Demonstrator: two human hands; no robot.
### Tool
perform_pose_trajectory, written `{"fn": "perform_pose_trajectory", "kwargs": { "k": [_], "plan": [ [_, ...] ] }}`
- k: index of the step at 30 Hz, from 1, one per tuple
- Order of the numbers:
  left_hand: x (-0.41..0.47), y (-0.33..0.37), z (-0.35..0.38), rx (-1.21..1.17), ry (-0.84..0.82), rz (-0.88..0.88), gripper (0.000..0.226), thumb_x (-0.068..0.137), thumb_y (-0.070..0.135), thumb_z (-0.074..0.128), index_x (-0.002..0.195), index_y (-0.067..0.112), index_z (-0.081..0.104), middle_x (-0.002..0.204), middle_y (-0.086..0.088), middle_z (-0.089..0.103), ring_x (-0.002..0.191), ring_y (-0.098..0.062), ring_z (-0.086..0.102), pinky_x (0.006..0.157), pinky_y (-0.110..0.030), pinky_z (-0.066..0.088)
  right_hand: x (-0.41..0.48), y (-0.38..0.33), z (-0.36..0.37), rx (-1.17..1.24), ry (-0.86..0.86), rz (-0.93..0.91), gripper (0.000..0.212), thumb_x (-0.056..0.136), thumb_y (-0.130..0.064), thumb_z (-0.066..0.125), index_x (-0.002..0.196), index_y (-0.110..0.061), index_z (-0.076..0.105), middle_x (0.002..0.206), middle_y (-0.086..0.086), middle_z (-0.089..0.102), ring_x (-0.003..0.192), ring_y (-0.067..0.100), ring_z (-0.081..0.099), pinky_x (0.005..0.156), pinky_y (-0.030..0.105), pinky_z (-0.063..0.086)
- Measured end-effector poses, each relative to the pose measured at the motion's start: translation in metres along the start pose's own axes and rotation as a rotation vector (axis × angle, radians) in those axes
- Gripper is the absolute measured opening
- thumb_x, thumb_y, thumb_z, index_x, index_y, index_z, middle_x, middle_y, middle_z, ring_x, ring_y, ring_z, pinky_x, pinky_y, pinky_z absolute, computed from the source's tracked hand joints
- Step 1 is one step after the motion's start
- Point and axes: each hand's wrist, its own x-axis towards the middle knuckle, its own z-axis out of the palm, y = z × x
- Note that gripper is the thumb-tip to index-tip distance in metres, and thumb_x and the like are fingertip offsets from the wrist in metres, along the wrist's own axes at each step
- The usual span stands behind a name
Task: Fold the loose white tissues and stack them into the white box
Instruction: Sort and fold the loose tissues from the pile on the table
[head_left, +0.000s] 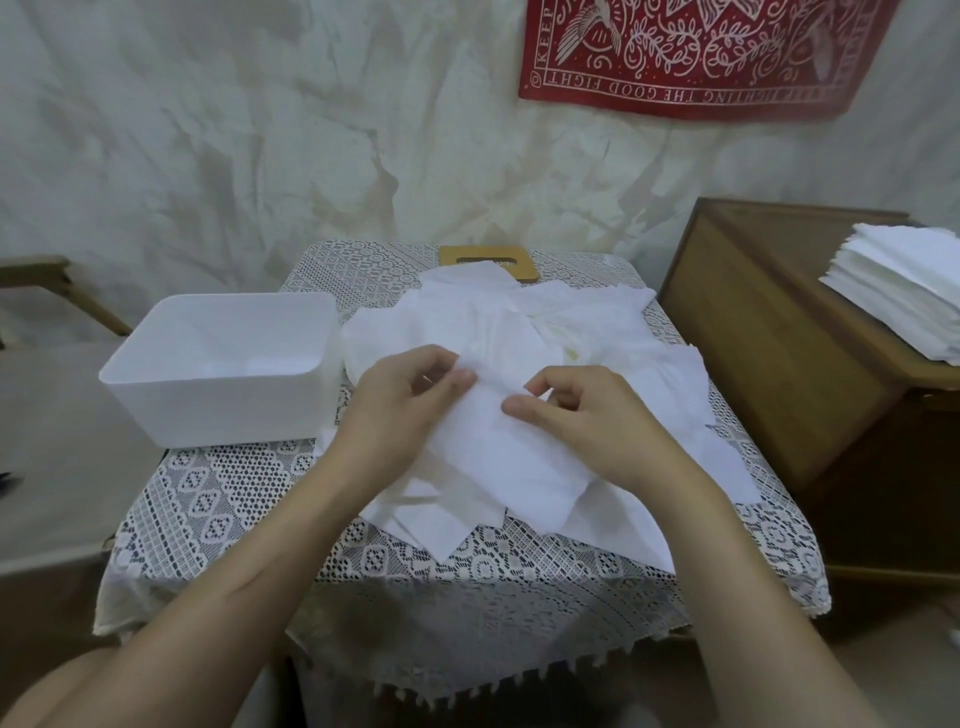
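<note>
A person's left hand (410, 395) and right hand (582, 415) meet over a white tissue (498, 457). On each, the fingers are curled and the thumb and forefinger pinch the sheet at its far edge. The two pinches sit close together, and the rest of the sheet trails back toward the person between the wrists.

The tissue lies on top of a heap of loose white tissues (519, 322), which sprawls across the middle and right of a small bench (218, 499) covered by a white lace cloth. Some sheets reach the bench's right edge.

Just left of the heap, touching it or nearly so, the white box (218, 410) stands upright on the bench's left side with its open top toward the camera. At the back of the bench a flat wooden lid with a slot (483, 257) shows partly from under the heap.

To the right, apart from the bench, a wooden cabinet (769, 338) carries a neat stack of white tissues (904, 291). A red printed cloth (691, 52) hangs on the pale wall behind.
</note>
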Motion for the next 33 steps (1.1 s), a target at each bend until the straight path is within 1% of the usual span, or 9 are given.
{"fn": "perform_pose_trajectory", "kwargs": {
  "k": [3, 8, 11, 14, 17, 23, 29, 31, 33],
  "plan": [
    [-0.001, -0.004, 0.001, 0.032, -0.052, -0.059, 0.015, 0.087, 0.044, 0.068, 0.084, 0.030, 0.074, 0.071, 0.014, 0.066, 0.061, -0.005, 0.055, 0.062, -0.030, 0.043, 0.004, 0.007, 0.012, -0.055, -0.039, 0.034, 0.029, 0.079, -0.062, 0.070, 0.084, -0.034, 0.071, 0.066, -0.014, 0.062, 0.063, 0.006, 0.053, 0.063, 0.032, 0.041],
    [-0.009, -0.014, -0.008, 0.267, 0.116, -0.061, 0.002, 0.095, 0.036, 0.071, 0.097, 0.035, 0.070, 0.088, 0.012, 0.067, 0.070, -0.010, 0.059, 0.065, -0.033, 0.048, 0.009, 0.007, 0.014, 0.165, -0.027, 0.112, 0.026, 0.087, -0.034, 0.075, 0.077, -0.012, 0.065, 0.060, 0.001, 0.052, 0.059, 0.015, 0.047, 0.060, 0.031, 0.033],
    [-0.016, -0.022, -0.017, 0.497, 0.160, -0.088, 0.021, 0.097, 0.037, 0.066, 0.116, 0.028, 0.063, 0.100, 0.011, 0.061, 0.079, -0.008, 0.056, 0.069, -0.032, 0.040, 0.005, 0.010, 0.003, 0.299, 0.022, 0.207, 0.018, 0.094, -0.020, 0.072, 0.078, -0.014, 0.066, 0.062, -0.004, 0.065, 0.055, 0.010, 0.058, 0.056, 0.023, 0.042],
    [-0.019, -0.025, -0.019, 0.621, 0.127, -0.162, 0.044, 0.099, 0.048, 0.059, 0.137, 0.027, 0.050, 0.113, 0.003, 0.060, 0.098, -0.019, 0.062, 0.079, -0.036, 0.048, 0.001, 0.012, 0.009, 0.334, -0.011, 0.265, 0.011, 0.094, -0.018, 0.072, 0.085, -0.013, 0.069, 0.078, 0.007, 0.075, 0.065, 0.018, 0.068, 0.064, 0.028, 0.049],
    [-0.019, -0.023, -0.018, 0.704, 0.100, -0.176, 0.055, 0.100, 0.055, 0.052, 0.145, 0.025, 0.040, 0.122, -0.005, 0.062, 0.108, -0.031, 0.063, 0.088, -0.045, 0.053, 0.000, 0.013, 0.015, 0.319, -0.012, 0.278, 0.012, 0.094, -0.017, 0.071, 0.083, -0.014, 0.069, 0.078, 0.009, 0.075, 0.065, 0.019, 0.069, 0.065, 0.029, 0.050],
    [-0.014, -0.018, -0.020, 0.556, 0.103, -0.256, 0.054, 0.099, 0.050, 0.056, 0.147, 0.030, 0.039, 0.097, 0.004, 0.065, 0.098, -0.027, 0.065, 0.085, -0.041, 0.053, -0.004, 0.010, 0.014, 0.287, -0.012, 0.268, 0.015, 0.095, -0.019, 0.069, 0.081, -0.015, 0.068, 0.074, 0.005, 0.074, 0.063, 0.018, 0.068, 0.062, 0.028, 0.048],
    [-0.018, -0.013, -0.016, 0.605, 0.205, -0.104, 0.062, 0.098, 0.039, 0.064, 0.153, 0.040, 0.036, 0.109, 0.007, 0.065, 0.094, -0.021, 0.063, 0.078, -0.038, 0.052, -0.001, 0.008, 0.010, 0.255, 0.073, 0.246, 0.024, 0.095, -0.034, 0.070, 0.077, -0.018, 0.068, 0.068, -0.004, 0.063, 0.062, 0.012, 0.054, 0.060, 0.025, 0.039],
    [-0.019, -0.013, -0.012, 0.522, 0.223, -0.090, 0.068, 0.096, 0.037, 0.068, 0.154, 0.042, 0.034, 0.106, 0.012, 0.062, 0.090, -0.017, 0.061, 0.077, -0.037, 0.051, -0.001, 0.009, 0.010, 0.214, 0.069, 0.241, 0.025, 0.092, -0.039, 0.073, 0.080, -0.016, 0.071, 0.069, -0.002, 0.063, 0.065, 0.016, 0.053, 0.063, 0.032, 0.041],
    [-0.017, -0.013, -0.008, 0.286, 0.228, -0.165, 0.070, 0.093, 0.034, 0.073, 0.152, 0.040, 0.036, 0.104, 0.017, 0.062, 0.088, -0.011, 0.063, 0.076, -0.036, 0.052, 0.001, 0.013, 0.009, 0.148, 0.069, 0.249, 0.022, 0.084, -0.042, 0.075, 0.081, -0.021, 0.073, 0.074, 0.003, 0.072, 0.073, 0.027, 0.066, 0.072, 0.043, 0.052]
  ]
}}
